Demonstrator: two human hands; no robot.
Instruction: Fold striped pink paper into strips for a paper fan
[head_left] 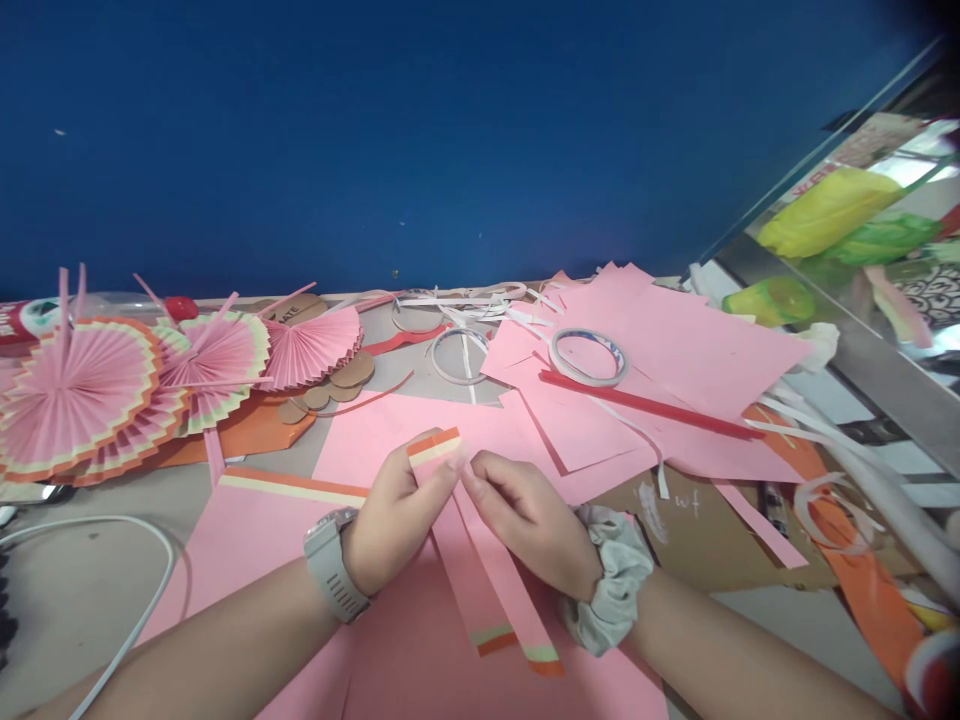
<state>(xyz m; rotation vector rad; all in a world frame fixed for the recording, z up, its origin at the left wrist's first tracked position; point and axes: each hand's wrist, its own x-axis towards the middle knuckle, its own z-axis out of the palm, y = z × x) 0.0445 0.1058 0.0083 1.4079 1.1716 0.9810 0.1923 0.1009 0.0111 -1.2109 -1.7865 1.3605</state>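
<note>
Left hand (397, 515): fingers clamped on pink paper (504, 570) | right hand (529, 515): fingers pinching it too | fans (67, 400): on bench (67, 590)

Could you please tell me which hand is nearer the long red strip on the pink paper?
Right. The right hand is on the near side of the red strip; the left hand is farther left.

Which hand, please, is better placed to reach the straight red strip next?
Probably the right hand: it is nearer the red strip, and the left hand could hold the pink, orange-edged paper strip alone.
</note>
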